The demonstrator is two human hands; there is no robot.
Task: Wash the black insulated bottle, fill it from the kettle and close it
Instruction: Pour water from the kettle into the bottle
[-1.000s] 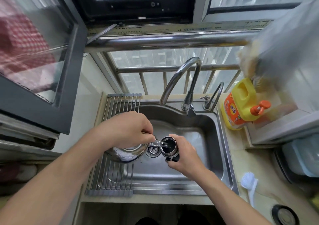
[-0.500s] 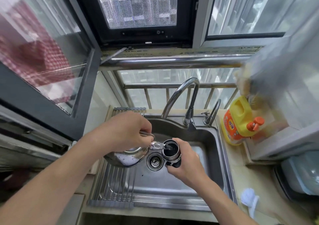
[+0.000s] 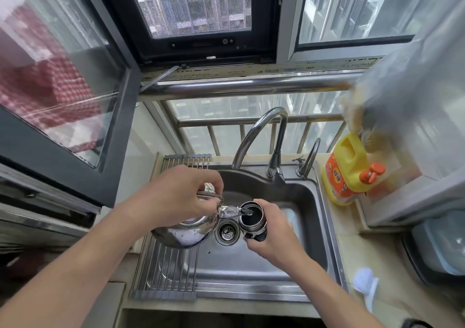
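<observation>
The black insulated bottle (image 3: 251,218) is upright over the steel sink (image 3: 309,202), its steel-rimmed mouth open and uncapped. My right hand (image 3: 274,234) grips its lower body from the right. A shiny steel kettle (image 3: 185,232) is tilted to the right above the sink's left side, its spout (image 3: 232,212) reaching over the bottle's mouth. My left hand (image 3: 181,197) grips the kettle's handle from above. The bottle's inside looks dark. Its cap is not in view.
A curved tap (image 3: 261,136) arches over the sink's back. A roll-up drying rack (image 3: 166,272) covers the sink's left part, with the drain strainer (image 3: 227,232) beside it. A yellow detergent jug (image 3: 348,169) stands on the right counter, a white brush (image 3: 364,282) nearer.
The view has tilted upward, so hands and sink sit lower in the frame. The kettle stays tilted with its spout at the bottle's mouth, and both grips are unchanged.
</observation>
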